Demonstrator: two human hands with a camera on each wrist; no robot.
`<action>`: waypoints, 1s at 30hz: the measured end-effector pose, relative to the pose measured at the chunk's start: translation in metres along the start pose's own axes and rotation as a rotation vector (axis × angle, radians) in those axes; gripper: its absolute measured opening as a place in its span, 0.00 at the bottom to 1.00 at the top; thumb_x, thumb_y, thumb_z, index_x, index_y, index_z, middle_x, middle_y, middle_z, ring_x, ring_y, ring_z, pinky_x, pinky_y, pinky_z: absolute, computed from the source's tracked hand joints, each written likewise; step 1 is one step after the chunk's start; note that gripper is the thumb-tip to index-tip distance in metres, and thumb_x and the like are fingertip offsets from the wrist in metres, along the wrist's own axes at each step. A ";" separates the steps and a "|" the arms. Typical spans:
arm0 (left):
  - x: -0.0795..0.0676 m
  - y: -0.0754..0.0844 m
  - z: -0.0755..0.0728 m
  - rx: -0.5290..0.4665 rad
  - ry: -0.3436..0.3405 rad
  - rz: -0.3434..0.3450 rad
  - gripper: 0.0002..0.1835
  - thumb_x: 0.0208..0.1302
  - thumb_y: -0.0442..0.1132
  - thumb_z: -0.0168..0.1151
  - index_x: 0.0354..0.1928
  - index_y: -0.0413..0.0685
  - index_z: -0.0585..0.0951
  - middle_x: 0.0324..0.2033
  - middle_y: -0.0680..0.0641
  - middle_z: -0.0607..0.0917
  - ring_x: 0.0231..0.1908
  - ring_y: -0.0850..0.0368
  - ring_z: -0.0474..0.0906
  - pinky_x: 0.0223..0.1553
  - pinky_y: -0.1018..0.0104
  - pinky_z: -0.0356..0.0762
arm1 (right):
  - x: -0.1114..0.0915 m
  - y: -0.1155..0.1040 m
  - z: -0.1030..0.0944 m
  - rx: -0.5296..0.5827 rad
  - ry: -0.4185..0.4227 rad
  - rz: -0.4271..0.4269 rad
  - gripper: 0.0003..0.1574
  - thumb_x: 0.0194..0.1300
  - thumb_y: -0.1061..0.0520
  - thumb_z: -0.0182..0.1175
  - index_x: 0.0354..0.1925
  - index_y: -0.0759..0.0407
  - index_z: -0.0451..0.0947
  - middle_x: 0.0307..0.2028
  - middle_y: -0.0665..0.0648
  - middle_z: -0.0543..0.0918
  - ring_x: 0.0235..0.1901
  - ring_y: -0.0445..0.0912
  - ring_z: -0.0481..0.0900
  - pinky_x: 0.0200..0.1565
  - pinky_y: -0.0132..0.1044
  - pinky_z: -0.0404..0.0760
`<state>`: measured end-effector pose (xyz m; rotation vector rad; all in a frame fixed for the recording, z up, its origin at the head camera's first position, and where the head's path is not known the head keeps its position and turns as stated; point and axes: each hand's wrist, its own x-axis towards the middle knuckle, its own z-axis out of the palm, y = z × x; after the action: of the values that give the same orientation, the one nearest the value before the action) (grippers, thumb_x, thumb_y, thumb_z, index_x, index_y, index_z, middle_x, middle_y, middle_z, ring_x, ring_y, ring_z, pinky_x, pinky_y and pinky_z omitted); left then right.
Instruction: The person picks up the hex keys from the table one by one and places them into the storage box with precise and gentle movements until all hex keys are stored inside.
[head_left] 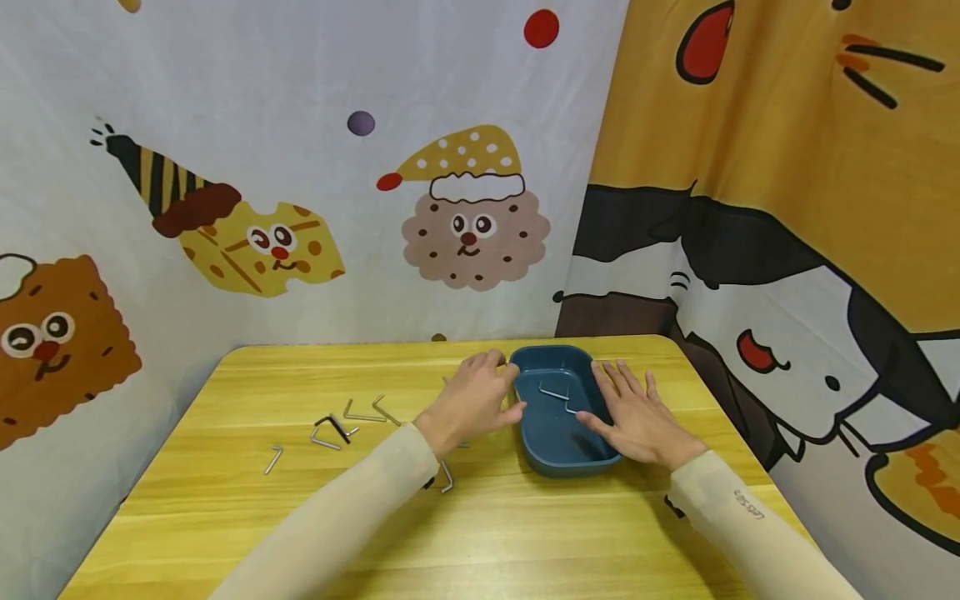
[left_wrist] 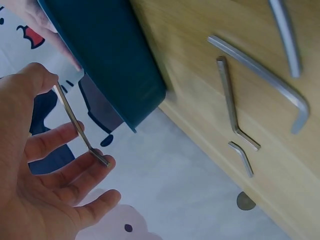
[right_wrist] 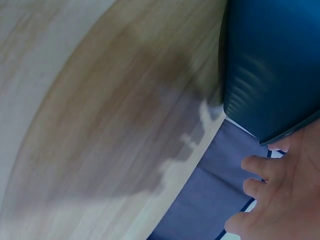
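My left hand point(head_left: 468, 404) is above the table by the left rim of a dark blue plastic bin point(head_left: 562, 469). In the left wrist view it pinches a small silver hex key point(left_wrist: 73, 119) between thumb and fingertips, short bent end by the fingers. My right hand point(head_left: 637, 421) has its fingers extended over the bin's right rim, thumb reaching inside the wall. Two bent silver hex keys point(head_left: 553, 394) lie on the bin's floor.
On the wooden table point(head_left: 510, 542), left of the bin, several loose hex keys point(head_left: 365, 417) lie scattered, one of them black point(head_left: 339, 428). A single small hex key point(head_left: 273, 460) lies farthest left. A cartoon-printed curtain point(head_left: 300, 83) hangs behind the table's far edge.
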<state>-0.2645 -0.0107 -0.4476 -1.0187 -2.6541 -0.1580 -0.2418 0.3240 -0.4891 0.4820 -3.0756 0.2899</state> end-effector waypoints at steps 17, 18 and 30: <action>0.042 0.012 0.005 -0.046 -0.095 0.010 0.28 0.84 0.64 0.68 0.69 0.52 0.87 0.64 0.42 0.89 0.60 0.47 0.90 0.69 0.46 0.91 | 0.001 0.000 0.002 -0.001 0.004 0.008 0.65 0.87 0.19 0.52 0.97 0.57 0.48 0.94 0.71 0.55 0.94 0.74 0.47 0.87 0.88 0.40; 0.044 0.013 0.005 -0.045 -0.098 0.009 0.27 0.83 0.64 0.68 0.68 0.52 0.87 0.64 0.42 0.89 0.59 0.47 0.90 0.68 0.46 0.91 | 0.001 0.000 0.001 -0.001 0.003 0.008 0.65 0.87 0.19 0.52 0.97 0.57 0.48 0.94 0.71 0.55 0.94 0.74 0.47 0.87 0.88 0.40; 0.078 0.034 0.011 -0.002 -0.183 0.012 0.29 0.83 0.65 0.68 0.71 0.53 0.88 0.60 0.44 0.91 0.58 0.49 0.92 0.64 0.50 0.94 | 0.001 0.001 0.001 -0.012 -0.004 0.000 0.66 0.86 0.21 0.55 0.96 0.60 0.48 0.94 0.72 0.55 0.94 0.74 0.47 0.86 0.88 0.41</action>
<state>-0.2994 0.0666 -0.4343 -1.0981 -2.8106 -0.0677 -0.2431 0.3245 -0.4903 0.4820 -3.0796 0.2709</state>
